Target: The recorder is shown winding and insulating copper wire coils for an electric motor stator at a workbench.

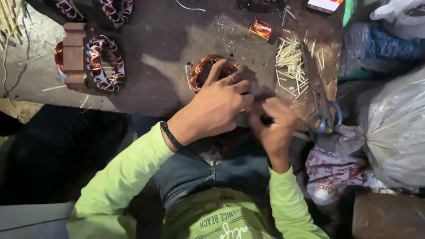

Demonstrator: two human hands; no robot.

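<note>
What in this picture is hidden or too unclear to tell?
Head view:
- Copper coil: mostly covered by the left hand.
- Dark thing at the right hand: blurred, kind unclear.
- Wound rings: cut off by the top edge.
- Scissors: blades dim against the table.

This is a small motor-rewinding workshop, a rough repair bench rather than a home or office. A worn, stained work board [177,40] carries several stators wound with copper wire [105,63], one clamped against a wooden block [74,56], with another copper coil [204,71] near its front edge. Scattered around are a heap of thin cut sticks [292,66], a pair of scissors [321,99], a matchbox [260,28] and wire scraps, while bulging plastic sacks [394,132] crowd the right side.
</note>
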